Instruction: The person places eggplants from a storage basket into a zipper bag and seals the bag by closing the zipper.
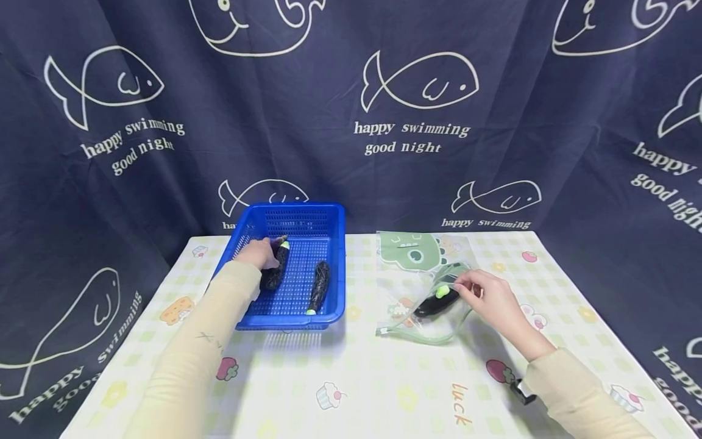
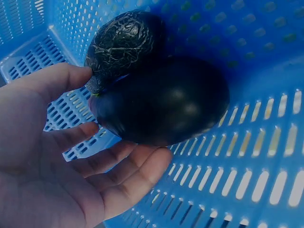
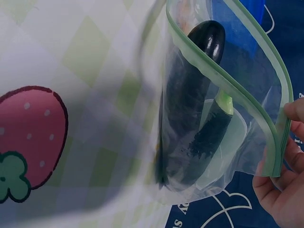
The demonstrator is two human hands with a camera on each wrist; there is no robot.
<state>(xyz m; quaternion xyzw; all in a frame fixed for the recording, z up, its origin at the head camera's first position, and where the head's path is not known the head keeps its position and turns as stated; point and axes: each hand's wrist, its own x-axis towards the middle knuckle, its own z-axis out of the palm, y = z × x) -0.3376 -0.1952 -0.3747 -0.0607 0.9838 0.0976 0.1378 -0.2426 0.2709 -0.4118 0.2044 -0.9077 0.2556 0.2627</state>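
L sleeve (image 1: 192,353) over bskt (image 1: 285,322) w/ eggplants (image 1: 319,283); clear bag (image 1: 408,251) w/ more.

A curtained-off tabletop booth, the wider room hidden: a navy fish-print curtain (image 1: 329,134) hangs from nine through twelve to three o'clock around a checked, cartoon-print tablecloth (image 1: 378,366).

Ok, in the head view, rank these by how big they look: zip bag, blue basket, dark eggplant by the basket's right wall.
1. Blue basket
2. Zip bag
3. Dark eggplant, clearly smallest
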